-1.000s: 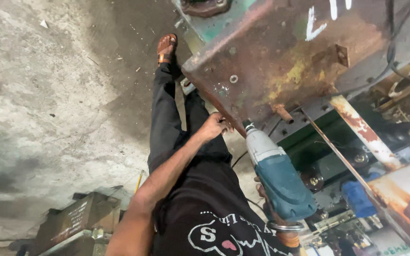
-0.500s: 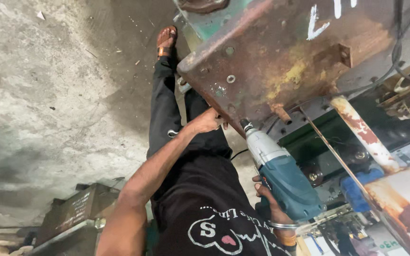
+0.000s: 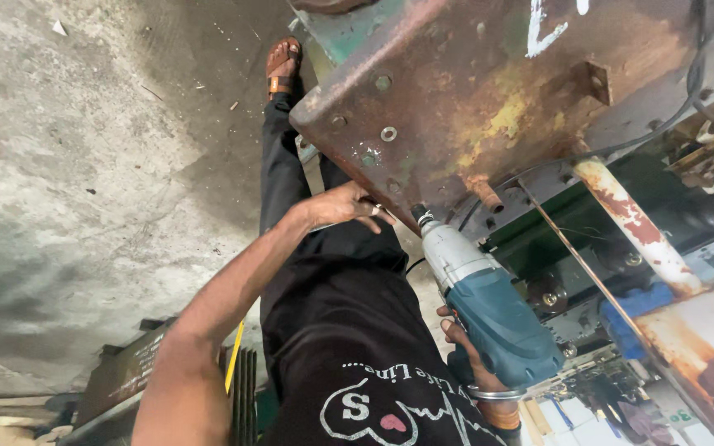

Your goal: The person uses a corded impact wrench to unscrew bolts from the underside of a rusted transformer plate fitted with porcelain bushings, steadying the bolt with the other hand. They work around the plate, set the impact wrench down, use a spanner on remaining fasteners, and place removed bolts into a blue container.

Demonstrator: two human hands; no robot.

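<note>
Teal drill (image 3: 489,310) in right hand (image 3: 464,347), against rusty plate (image 3: 456,107).

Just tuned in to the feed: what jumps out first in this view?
The big rusty steel plate fills the upper right, dotted with bolts and streaked with yellow paint. Just below its lower edge, the right hand grips a teal and grey power tool whose nose points up at the plate's underside. The left hand rests against the plate's edge beside the tool's tip, above the bare concrete floor on the left.
</note>
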